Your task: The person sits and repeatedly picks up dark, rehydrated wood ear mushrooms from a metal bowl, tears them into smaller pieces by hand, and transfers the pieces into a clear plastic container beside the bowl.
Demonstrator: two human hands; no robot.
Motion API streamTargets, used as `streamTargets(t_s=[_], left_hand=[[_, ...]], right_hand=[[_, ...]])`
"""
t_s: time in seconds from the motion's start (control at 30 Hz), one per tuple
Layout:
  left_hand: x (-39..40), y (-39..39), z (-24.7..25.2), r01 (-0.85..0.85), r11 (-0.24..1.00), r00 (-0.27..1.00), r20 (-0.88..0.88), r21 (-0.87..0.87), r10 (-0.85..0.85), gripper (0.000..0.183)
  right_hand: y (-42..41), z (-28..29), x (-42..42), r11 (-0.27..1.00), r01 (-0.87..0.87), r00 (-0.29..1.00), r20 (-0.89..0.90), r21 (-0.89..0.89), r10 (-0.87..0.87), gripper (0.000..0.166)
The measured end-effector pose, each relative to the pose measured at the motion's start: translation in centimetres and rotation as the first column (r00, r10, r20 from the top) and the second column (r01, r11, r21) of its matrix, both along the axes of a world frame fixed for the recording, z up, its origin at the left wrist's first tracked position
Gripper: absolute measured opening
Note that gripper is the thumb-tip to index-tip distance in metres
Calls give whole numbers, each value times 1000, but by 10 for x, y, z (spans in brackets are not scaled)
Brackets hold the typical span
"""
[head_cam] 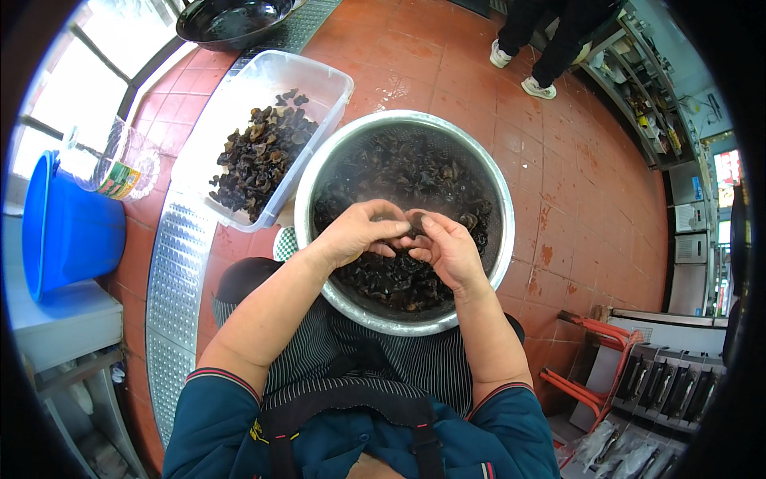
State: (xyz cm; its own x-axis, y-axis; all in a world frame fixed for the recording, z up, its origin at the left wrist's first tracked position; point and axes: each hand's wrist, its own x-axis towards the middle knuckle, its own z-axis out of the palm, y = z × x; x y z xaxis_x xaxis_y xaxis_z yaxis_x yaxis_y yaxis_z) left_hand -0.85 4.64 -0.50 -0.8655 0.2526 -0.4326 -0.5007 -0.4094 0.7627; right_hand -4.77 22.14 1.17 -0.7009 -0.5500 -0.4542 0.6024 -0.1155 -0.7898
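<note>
A large perforated metal basin (504,215) stands before me, holding many dark pieces of wood ear fungus (413,167). Over its middle, my left hand (374,230) and my right hand (440,242) meet at the fingertips. Between them is a small dark piece of fungus (417,221), pinched by my right thumb and fingers; my left thumb and fingers close on its left side. Left of the basin, a clear plastic tub (344,90) contains a heap of brown and black fungus pieces (263,155).
A blue bucket (78,227) and a large clear plastic bottle (119,170) are at the left. A black wok-like pan (236,24) lies at the top. Another person's legs (550,42) are beyond the basin, near shelving (646,90). An orange-red metal frame (586,389) stands at lower right.
</note>
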Motion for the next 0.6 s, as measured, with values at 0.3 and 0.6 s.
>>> streamTargets(t_s=[0.3, 0.6], left_hand=[[1, -2, -6, -34, 999, 996, 76, -4, 35, 21], [-15, -63, 22, -545, 766, 837, -277, -341, 472, 17]], right_hand=[[-5, 5, 4, 991, 5, 994, -105, 131, 9, 35], [13, 7, -9, 864, -10, 843, -460, 504, 278, 30]])
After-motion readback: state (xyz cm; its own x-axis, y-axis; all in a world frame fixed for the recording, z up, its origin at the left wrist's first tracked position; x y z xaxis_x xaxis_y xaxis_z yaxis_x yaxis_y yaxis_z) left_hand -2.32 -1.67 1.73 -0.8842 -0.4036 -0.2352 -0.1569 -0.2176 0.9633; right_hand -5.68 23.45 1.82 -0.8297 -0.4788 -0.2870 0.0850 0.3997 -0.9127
